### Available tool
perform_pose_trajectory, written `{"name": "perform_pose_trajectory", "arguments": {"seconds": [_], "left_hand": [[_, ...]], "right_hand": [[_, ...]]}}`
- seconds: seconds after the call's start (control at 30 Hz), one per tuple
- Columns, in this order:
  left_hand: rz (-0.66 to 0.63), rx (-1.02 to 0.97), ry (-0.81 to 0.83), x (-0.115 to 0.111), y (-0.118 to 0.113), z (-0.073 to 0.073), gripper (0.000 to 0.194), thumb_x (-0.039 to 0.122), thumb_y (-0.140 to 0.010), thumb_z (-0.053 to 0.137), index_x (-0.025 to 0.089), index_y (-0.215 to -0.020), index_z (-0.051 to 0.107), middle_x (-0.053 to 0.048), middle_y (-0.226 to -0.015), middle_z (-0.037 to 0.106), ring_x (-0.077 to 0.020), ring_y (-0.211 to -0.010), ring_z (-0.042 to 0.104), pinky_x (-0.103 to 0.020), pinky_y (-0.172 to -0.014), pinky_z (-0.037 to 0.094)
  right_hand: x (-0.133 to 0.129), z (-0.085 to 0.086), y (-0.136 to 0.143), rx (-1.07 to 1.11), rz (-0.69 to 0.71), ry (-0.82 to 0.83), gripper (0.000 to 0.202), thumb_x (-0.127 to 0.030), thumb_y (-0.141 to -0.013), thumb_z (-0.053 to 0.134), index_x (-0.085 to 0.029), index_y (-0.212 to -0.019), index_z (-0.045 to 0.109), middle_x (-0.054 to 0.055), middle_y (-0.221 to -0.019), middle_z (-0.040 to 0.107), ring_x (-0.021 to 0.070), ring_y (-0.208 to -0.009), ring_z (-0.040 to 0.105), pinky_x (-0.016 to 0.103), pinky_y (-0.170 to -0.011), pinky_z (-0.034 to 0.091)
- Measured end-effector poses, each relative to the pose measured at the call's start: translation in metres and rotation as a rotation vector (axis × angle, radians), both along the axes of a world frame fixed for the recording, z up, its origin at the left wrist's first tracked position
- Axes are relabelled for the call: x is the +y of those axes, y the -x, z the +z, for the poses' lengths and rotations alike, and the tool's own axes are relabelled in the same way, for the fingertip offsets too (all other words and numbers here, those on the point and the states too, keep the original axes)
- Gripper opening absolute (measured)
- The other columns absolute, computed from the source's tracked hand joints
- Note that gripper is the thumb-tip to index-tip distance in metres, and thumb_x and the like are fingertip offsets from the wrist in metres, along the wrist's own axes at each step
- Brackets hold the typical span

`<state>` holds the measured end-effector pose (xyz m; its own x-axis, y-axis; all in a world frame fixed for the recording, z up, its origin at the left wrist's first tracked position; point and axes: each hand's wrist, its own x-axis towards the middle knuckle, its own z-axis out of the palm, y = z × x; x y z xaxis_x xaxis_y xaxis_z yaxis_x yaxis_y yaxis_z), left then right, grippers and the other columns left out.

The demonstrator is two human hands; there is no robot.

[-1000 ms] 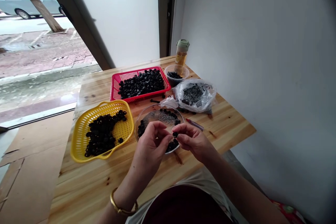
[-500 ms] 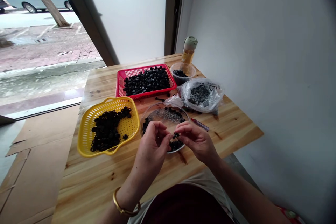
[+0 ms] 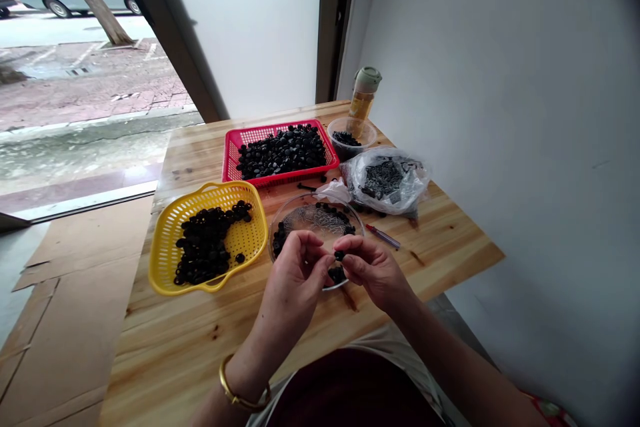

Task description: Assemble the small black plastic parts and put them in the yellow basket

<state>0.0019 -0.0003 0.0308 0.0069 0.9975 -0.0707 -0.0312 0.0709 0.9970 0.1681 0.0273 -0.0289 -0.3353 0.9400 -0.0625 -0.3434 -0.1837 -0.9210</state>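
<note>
Over the near part of a clear round dish [image 3: 327,237], the two hands meet at a small black piece [image 3: 339,255], which the right hand [image 3: 374,271] pinches between thumb and forefinger. The left hand [image 3: 299,270] has its thumb and forefinger drawn narrowly together beside the piece; whether they grip something fine cannot be told. The dish's left rim lies just beside a yellow basket [image 3: 244,240], its far side near a red basket [image 3: 290,178], and its right side near a plastic bag [image 3: 413,180] and a red-tipped tool [image 3: 384,236]. A broad band of wood extends from the yellow basket to the near edge of the table [image 3: 200,347], and another from the tool to the right-hand corner. Relative to one second earlier, the scene sits farther right in view, while the containers keep their places and both hands remain together over the dish.
</note>
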Motion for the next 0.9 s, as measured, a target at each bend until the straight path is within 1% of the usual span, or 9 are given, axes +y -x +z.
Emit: {"name": "perform_pose_trajectory", "arguments": {"seconds": [0.1,0.23,0.37,0.43,0.5,0.6,0.73,0.8,0.9], "left_hand": [[0.01,0.029,0.003,0.0,0.0,-0.001,0.025,0.033,-0.084,0.071,0.022,-0.096,0.052,0.001,-0.085,0.061,-0.0119,-0.065,0.063,-0.024,-0.059,0.054],[0.037,0.056,-0.015,-0.002,-0.001,-0.001,0.022,0.031,-0.084,0.069,0.022,-0.094,0.052,0.002,-0.082,0.06,-0.0124,-0.065,0.063,-0.024,-0.059,0.055],[0.066,0.063,-0.033,-0.003,-0.002,-0.001,0.022,0.032,-0.084,0.07,0.022,-0.093,0.052,0.002,-0.083,0.06,-0.0124,-0.064,0.063,-0.024,-0.058,0.056],[0.069,0.063,-0.04,-0.004,-0.003,-0.001,0.022,0.032,-0.085,0.07,0.022,-0.092,0.052,0.001,-0.083,0.061,-0.0125,-0.064,0.064,-0.025,-0.059,0.056],[0.071,0.078,-0.046,-0.005,-0.003,-0.001,0.021,0.032,-0.085,0.07,0.022,-0.092,0.052,0.001,-0.083,0.062,-0.0131,-0.065,0.064,-0.025,-0.059,0.056],[0.085,0.169,-0.089,-0.007,-0.004,0.001,0.016,0.028,-0.087,0.067,0.023,-0.094,0.054,0.0,-0.083,0.063,-0.0153,-0.069,0.067,-0.027,-0.063,0.057],[0.082,0.318,-0.178,-0.011,-0.005,0.004,0.007,0.02,-0.091,0.061,0.023,-0.093,0.056,-0.002,-0.085,0.066,-0.0177,-0.076,0.07,-0.029,-0.071,0.056],[0.086,0.346,-0.219,-0.013,-0.005,0.004,0.006,0.018,-0.093,0.059,0.023,-0.092,0.056,-0.002,-0.085,0.066,-0.0179,-0.077,0.07,-0.029,-0.071,0.056],[0.102,0.392,-0.285,-0.014,-0.004,-0.001,0.009,0.015,-0.095,0.057,0.024,-0.094,0.057,-0.002,-0.085,0.067,-0.0183,-0.078,0.069,-0.029,-0.071,0.056]], "right_hand": [[-0.001,0.004,-0.001,-0.04,-0.038,-0.102,0.022,-0.041,-0.083,0.085,-0.025,-0.098,0.081,0.002,-0.087,0.067,0.0103,-0.061,0.049,0.023,-0.055,0.041],[-0.002,0.009,-0.003,-0.124,-0.091,-0.309,0.014,-0.037,-0.089,0.08,-0.026,-0.098,0.081,0.006,-0.101,0.071,0.0177,-0.086,0.064,0.028,-0.074,0.052],[-0.003,0.012,-0.004,-0.279,-0.143,-0.462,0.013,-0.035,-0.093,0.074,-0.026,-0.099,0.08,0.008,-0.101,0.072,0.0194,-0.086,0.066,0.03,-0.074,0.053],[-0.004,0.012,-0.003,-0.295,-0.153,-0.472,0.015,-0.038,-0.092,0.075,-0.025,-0.097,0.08,0.008,-0.1,0.073,0.0201,-0.086,0.066,0.031,-0.074,0.054],[-0.004,0.01,-0.001,-0.234,-0.132,-0.418,0.019,-0.042,-0.091,0.076,-0.025,-0.097,0.079,0.008,-0.1,0.073,0.0208,-0.089,0.067,0.032,-0.076,0.055],[-0.004,0.01,0.0,-0.186,-0.12,-0.376,0.019,-0.042,-0.09,0.077,-0.025,-0.097,0.079,0.008,-0.099,0.073,0.0211,-0.089,0.068,0.032,-0.076,0.056],[-0.006,0.013,-0.001,-0.314,-0.185,-0.577,0.006,-0.028,-0.091,0.077,-0.027,-0.096,0.081,0.008,-0.096,0.075,0.0202,-0.083,0.069,0.031,-0.069,0.055],[-0.007,0.014,-0.001,-0.313,-0.194,-0.616,0.01,-0.023,-0.091,0.076,-0.028,-0.097,0.081,0.007,-0.097,0.076,0.0193,-0.081,0.069,0.029,-0.066,0.054],[-0.01,0.01,-0.002,-0.248,-0.152,-0.474,0.011,-0.026,-0.092,0.077,-0.029,-0.102,0.081,0.006,-0.097,0.074,0.0163,-0.072,0.065,0.027,-0.06,0.052]]}}
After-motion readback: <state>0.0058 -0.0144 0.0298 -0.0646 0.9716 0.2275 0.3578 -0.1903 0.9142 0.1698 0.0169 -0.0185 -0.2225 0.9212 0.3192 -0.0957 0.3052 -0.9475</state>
